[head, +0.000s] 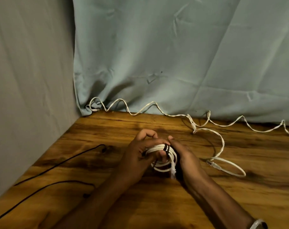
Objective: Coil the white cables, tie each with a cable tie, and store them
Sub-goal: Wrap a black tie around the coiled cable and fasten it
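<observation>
Above the middle of the wooden table (157, 204), a coiled white cable (163, 160) is held between the person's two hands. The coil is a small bundle of several round loops lying close together, flat and ribbon-like in section, smooth and matte. A black cable tie (166, 148) crosses the strands at the top of the bundle as a short dark band. One clear plastic plug (173, 172) hangs from the coil's lower right side, pointing down toward the tabletop.

The left hand (138, 156) grips the coil from the left, its fingers curled through and around the loops, the forefinger arched up above them. The right hand (181, 154) lies against the coil's right side, its thumb tip pressed at the tie; its other fingers are hidden behind the bundle, so whether they curl round the cable cannot be told. A silvery bracelet (257, 224) circles the right wrist.

A second white cable (223, 146) lies loose on the table to the right, well apart from the coil, kinked in zigzag waves along the far edge and ending in a plug (213, 164) beside a long flat loop. A thin black wire (58, 164) runs in curves across the left part of the table.

The tabletop is warm brown wood with dark, streaked grain. Behind it hangs a pale teal cloth (173, 55), soft and creased in folds; a grey cloth (29, 80) covers the left side.
</observation>
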The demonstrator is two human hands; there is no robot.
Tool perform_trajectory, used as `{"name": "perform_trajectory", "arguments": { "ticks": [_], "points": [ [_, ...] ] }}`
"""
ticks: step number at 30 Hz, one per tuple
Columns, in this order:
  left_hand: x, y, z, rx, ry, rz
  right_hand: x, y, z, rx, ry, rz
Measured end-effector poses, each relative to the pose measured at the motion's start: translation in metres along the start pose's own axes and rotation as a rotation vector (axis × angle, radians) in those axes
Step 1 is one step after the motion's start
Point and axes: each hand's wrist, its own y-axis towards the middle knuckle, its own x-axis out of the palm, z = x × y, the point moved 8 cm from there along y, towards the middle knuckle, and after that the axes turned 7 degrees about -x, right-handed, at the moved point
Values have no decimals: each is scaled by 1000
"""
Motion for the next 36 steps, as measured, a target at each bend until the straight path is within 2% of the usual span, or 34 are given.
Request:
{"name": "perform_trajectory", "arguments": {
  "ticks": [7,14,18,22,25,27,29,31,34,36],
  "points": [
    [-1,-3,12,128,186,18,-2,-1,5,51,-40,-51],
    [5,-3,9,89,129,9,-9,0,4,67,49,-19],
    [7,-3,1,-15,-4,6,-17,1,-18,-196,30,99],
    [16,-7,-9,-186,-204,-53,-23,-8,-37,-425,-211,208],
    [18,-8,-16,-271,-223,-28,-23,-13,-41,-539,-385,270],
    [16,-7,-19,-283,-240,1,-21,-18,-50,-678,-514,306],
    [17,-5,-19,-288,-268,2,-18,-24,-59,-844,-615,318],
    [20,-4,-19,-291,-301,-14,-16,-27,-64,-929,-663,319],
    [15,-1,-19,-271,-297,11,-13,-27,-67,-980,-671,281],
    [9,-2,-19,-231,-284,26,-10,-24,-68,-974,-623,179]
  ]
}}
